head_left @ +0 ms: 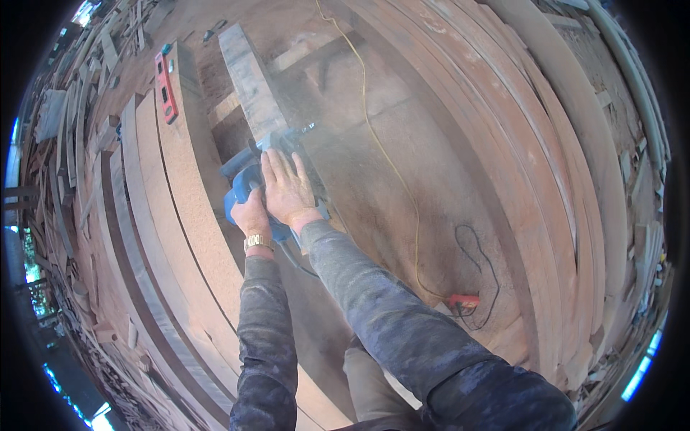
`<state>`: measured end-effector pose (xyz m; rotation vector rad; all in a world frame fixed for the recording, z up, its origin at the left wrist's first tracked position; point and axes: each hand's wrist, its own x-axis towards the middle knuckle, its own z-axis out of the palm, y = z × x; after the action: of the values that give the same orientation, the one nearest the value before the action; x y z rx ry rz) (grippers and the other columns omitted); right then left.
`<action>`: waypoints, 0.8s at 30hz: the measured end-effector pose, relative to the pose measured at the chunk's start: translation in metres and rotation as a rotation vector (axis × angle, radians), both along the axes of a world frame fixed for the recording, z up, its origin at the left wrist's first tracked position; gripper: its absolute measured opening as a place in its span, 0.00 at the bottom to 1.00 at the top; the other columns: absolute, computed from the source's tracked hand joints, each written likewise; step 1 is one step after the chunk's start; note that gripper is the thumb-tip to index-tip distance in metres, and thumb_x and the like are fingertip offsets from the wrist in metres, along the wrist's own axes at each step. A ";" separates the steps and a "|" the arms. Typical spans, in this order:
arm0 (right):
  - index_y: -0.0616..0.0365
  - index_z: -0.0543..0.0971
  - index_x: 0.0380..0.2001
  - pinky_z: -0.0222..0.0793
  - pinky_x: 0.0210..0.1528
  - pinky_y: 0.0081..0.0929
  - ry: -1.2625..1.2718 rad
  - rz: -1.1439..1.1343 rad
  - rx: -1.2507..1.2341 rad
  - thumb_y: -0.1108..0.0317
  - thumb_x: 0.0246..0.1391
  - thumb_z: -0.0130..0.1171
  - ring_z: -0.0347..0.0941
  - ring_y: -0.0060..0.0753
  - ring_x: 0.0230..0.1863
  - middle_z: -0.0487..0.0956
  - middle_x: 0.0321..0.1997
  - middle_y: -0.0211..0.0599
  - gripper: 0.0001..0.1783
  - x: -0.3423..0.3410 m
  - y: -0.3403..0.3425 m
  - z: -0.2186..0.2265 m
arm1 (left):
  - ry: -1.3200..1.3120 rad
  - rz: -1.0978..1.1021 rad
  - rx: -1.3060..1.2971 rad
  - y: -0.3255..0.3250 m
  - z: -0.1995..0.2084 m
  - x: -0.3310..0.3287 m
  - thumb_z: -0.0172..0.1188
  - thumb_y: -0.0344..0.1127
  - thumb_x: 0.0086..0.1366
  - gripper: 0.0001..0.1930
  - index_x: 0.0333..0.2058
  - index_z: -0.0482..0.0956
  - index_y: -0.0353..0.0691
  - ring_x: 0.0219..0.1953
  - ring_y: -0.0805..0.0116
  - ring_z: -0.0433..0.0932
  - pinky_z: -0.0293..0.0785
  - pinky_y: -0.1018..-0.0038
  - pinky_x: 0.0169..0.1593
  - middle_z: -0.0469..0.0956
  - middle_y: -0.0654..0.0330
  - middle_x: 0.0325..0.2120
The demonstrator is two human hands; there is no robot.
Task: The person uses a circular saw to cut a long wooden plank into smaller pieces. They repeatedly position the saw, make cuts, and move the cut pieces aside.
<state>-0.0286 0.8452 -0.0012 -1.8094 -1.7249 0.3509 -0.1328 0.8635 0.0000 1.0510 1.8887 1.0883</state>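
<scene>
My left hand point(251, 217), with a gold-coloured watch on its wrist, is closed around the rear handle of a blue handheld power tool point(243, 179). On top of the tool lies my right hand point(287, 188), its fingers stretched out flat and pointing forward. The tool rests on a long timber beam point(253, 86), whose greyish upper face runs away ahead of it. Hands and housing hide the tool's working part, so I cannot tell whether it is a planer or a saw. Pale dust hangs in the air to its right.
A red spirit level point(166, 90) lies on the neighbouring beam point(188, 161) at left. A yellow cord point(366, 108) crosses the dusty ground to a red connector point(463, 300) with a dark cable looped beside it. Long planks point(517, 144) are stacked at right; timber pieces clutter the left.
</scene>
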 end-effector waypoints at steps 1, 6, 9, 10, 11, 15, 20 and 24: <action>0.62 0.58 0.73 0.36 0.81 0.47 -0.011 0.010 -0.044 0.60 0.63 0.50 0.53 0.40 0.79 0.59 0.77 0.45 0.38 0.001 0.001 -0.001 | 0.004 0.005 -0.021 0.001 -0.003 0.000 0.64 0.33 0.54 0.09 0.25 0.81 0.30 0.24 0.71 0.75 0.71 0.69 0.32 0.80 0.63 0.23; 0.62 0.56 0.74 0.37 0.80 0.49 -0.165 -0.017 -0.041 0.59 0.66 0.43 0.51 0.39 0.80 0.58 0.79 0.45 0.36 0.001 0.009 -0.008 | 0.039 -0.031 0.015 0.008 -0.014 -0.001 0.63 0.35 0.54 0.12 0.32 0.82 0.32 0.27 0.70 0.76 0.74 0.65 0.36 0.82 0.60 0.25; 0.63 0.56 0.75 0.37 0.80 0.49 -0.239 0.014 -0.087 0.58 0.65 0.44 0.50 0.39 0.80 0.56 0.80 0.44 0.38 0.002 0.012 -0.010 | -0.028 -0.062 0.071 0.011 -0.016 0.002 0.62 0.34 0.55 0.10 0.33 0.83 0.35 0.27 0.73 0.75 0.74 0.66 0.35 0.82 0.64 0.26; 0.65 0.58 0.73 0.38 0.80 0.49 -0.169 0.015 -0.071 0.62 0.63 0.45 0.52 0.40 0.79 0.59 0.78 0.48 0.37 0.004 0.012 -0.009 | -0.019 -0.065 0.081 0.010 -0.015 0.004 0.62 0.34 0.55 0.09 0.29 0.83 0.34 0.25 0.72 0.75 0.73 0.65 0.33 0.82 0.64 0.23; 0.65 0.59 0.73 0.39 0.79 0.48 -0.138 -0.004 -0.062 0.63 0.61 0.48 0.53 0.42 0.79 0.60 0.77 0.49 0.37 0.004 0.012 -0.008 | -0.076 -0.041 0.134 0.010 -0.014 0.008 0.62 0.35 0.55 0.10 0.25 0.82 0.33 0.23 0.70 0.75 0.73 0.63 0.32 0.81 0.63 0.21; 0.64 0.60 0.72 0.41 0.79 0.49 -0.067 -0.031 -0.004 0.65 0.59 0.53 0.54 0.45 0.78 0.62 0.75 0.50 0.38 0.012 0.009 -0.003 | 0.012 -0.039 -0.016 0.010 -0.006 0.016 0.62 0.37 0.54 0.13 0.27 0.82 0.30 0.26 0.61 0.79 0.74 0.59 0.36 0.84 0.55 0.23; 0.64 0.61 0.71 0.47 0.77 0.49 -0.159 -0.025 0.018 0.65 0.58 0.54 0.56 0.48 0.76 0.64 0.73 0.52 0.38 0.021 0.010 -0.004 | 0.047 -0.112 0.016 0.008 0.002 0.021 0.64 0.39 0.53 0.13 0.28 0.83 0.32 0.27 0.57 0.80 0.75 0.58 0.39 0.84 0.53 0.24; 0.68 0.64 0.69 0.49 0.76 0.53 -0.067 -0.003 -0.122 0.63 0.57 0.54 0.60 0.52 0.74 0.67 0.71 0.56 0.37 0.032 0.014 -0.004 | -0.087 -0.125 -0.059 0.005 0.014 0.026 0.65 0.43 0.53 0.17 0.29 0.80 0.31 0.29 0.50 0.81 0.75 0.55 0.39 0.84 0.46 0.27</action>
<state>0.0030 0.8595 -0.0049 -1.9305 -1.7810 0.4065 -0.1072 0.8687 0.0139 1.0559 1.7518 0.9851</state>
